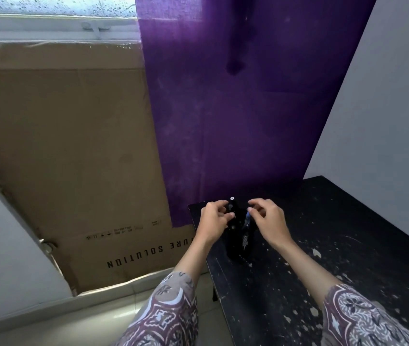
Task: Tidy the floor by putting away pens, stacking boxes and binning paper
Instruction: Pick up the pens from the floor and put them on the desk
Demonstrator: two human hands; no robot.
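A black mesh pen holder point(239, 242) stands upright near the far left corner of the black, paint-chipped bench point(335, 258), dark pens point(231, 204) poking out. The left hand point(214, 219) pinches one pen; the right hand point(268, 218) has its fingers curled at the rim, grip unclear.

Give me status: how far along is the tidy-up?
Done: nothing provable; no bin, stacked boxes or loose paper in view. In hand: both hands, left and right, work pens into the black mesh holder on the black table. Left: a large cardboard box leans against the wall; box stacking and paper binning can't be confirmed.
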